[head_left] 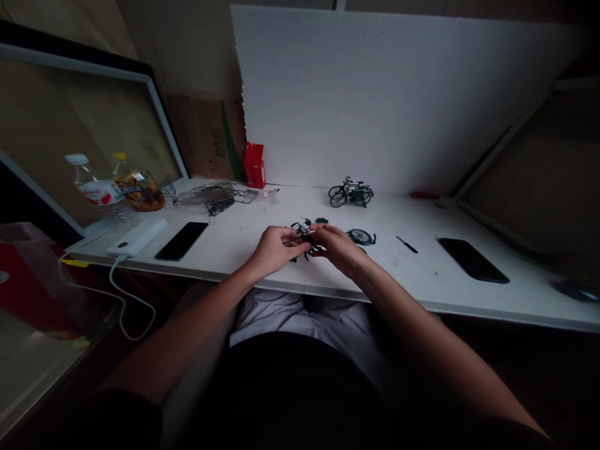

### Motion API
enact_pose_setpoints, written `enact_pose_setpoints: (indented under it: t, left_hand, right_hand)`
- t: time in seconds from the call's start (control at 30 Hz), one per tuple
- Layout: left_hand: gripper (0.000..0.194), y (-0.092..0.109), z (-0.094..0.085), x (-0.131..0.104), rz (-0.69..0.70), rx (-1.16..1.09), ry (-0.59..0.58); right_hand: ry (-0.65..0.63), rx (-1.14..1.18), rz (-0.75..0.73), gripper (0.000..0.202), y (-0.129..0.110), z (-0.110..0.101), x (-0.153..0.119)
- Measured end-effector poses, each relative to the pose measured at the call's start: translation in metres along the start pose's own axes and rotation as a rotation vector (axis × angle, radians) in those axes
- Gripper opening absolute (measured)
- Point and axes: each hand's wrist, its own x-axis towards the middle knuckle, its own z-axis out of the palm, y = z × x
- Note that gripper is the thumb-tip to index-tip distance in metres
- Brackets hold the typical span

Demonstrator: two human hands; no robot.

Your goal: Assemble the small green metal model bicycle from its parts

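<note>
My left hand (275,251) and my right hand (338,249) meet over the front middle of the table. Both are closed, fingertips pinching a small dark model bicycle part whose exact shape is mostly hidden by the fingers. Around and behind the fingertips lie small dark green pieces (321,220), too small to name. Just right of my right hand, a spoked model wheel (360,236) with a dark curved piece lies flat. Farther back stand model bicycles (350,194), close together and overlapping.
The white table (398,281) also bears a thin dark tool (407,244), two phones (182,241) (473,260), a cabled white power bank (137,238), plastic bottles (140,194), dark part frames in clear plastic (210,197) and a red box (254,165). A white board (398,100) stands behind.
</note>
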Motion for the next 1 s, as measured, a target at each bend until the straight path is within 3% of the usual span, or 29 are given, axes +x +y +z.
enact_pose_setpoints:
  t: [0.23, 0.37, 0.43, 0.57, 1.0]
  left_hand:
    - [0.03, -0.001, 0.0, 0.0, -0.011, 0.016, 0.01]
    - [0.03, -0.002, -0.001, 0.0, -0.02, 0.039, 0.003]
    - [0.031, -0.001, -0.001, -0.001, -0.023, 0.062, -0.009]
    - [0.032, 0.002, -0.001, -0.002, -0.026, 0.129, -0.004]
    - [0.027, 0.0, 0.001, 0.0, -0.068, 0.185, -0.074]
  right_hand:
    - [0.033, -0.043, -0.025, 0.029, 0.002, 0.0, 0.004]
    - [0.074, -0.205, -0.184, 0.039, 0.003, -0.007, 0.008]
    - [0.027, -0.275, -0.243, 0.043, 0.001, -0.013, 0.008]
    - [-0.094, -0.33, -0.216, 0.045, -0.006, -0.023, 0.006]
    - [-0.31, -0.461, -0.287, 0.037, -0.01, -0.041, 0.012]
